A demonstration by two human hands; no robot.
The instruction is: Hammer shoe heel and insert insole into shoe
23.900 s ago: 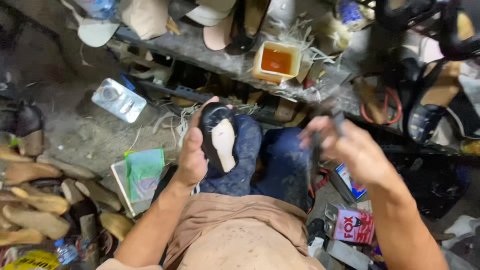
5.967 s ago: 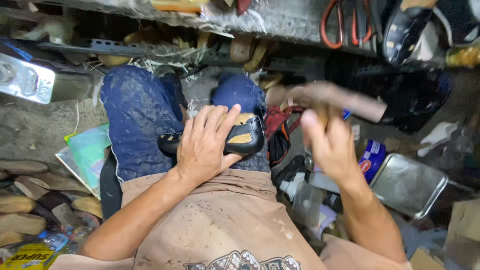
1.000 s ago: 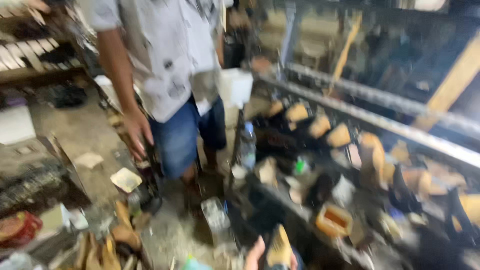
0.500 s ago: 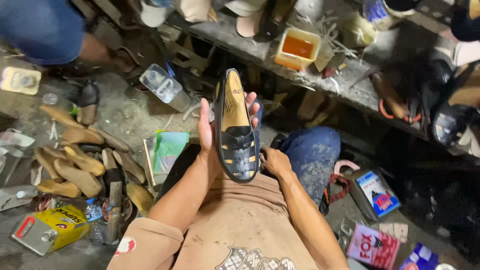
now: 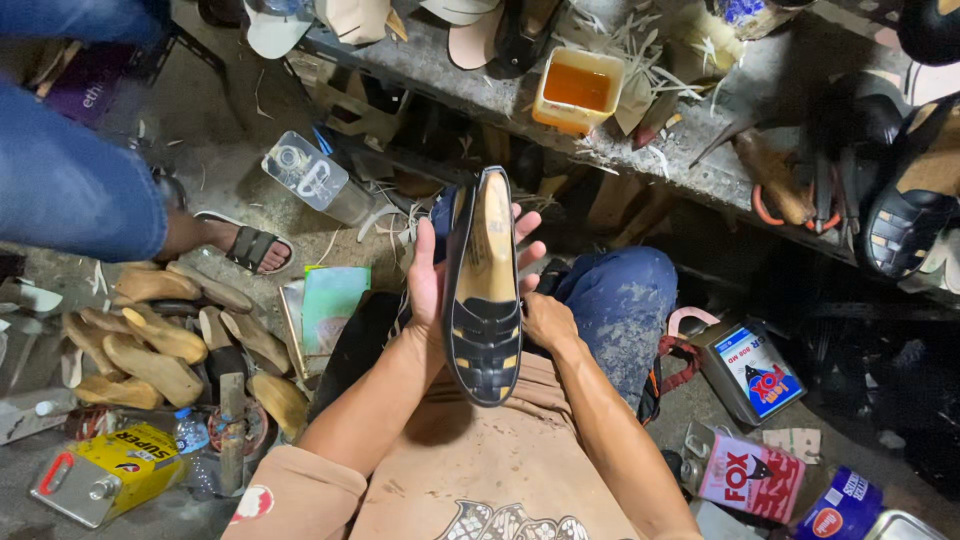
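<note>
I hold a black woven shoe (image 5: 484, 300) with a tan insole upright over my lap, toe pointing down toward me. My left hand (image 5: 428, 275) supports it from the left side and behind, fingers spread past the heel. My right hand (image 5: 545, 318) grips its right edge near the woven front. My knees in blue jeans (image 5: 620, 305) sit below the shoe.
A workbench (image 5: 740, 120) runs across the top with a yellow tub of glue (image 5: 577, 90), soles and sandals. Wooden shoe lasts (image 5: 160, 340) lie on the floor at left. Another person's sandalled foot (image 5: 240, 245) stands nearby. Tins (image 5: 750, 372) and a yellow can (image 5: 105, 472) sit around me.
The view has come closer to the shoe and shifted slightly. Both hands keep the same hold on the upright shoe. The other person's leg now shows at upper left.
</note>
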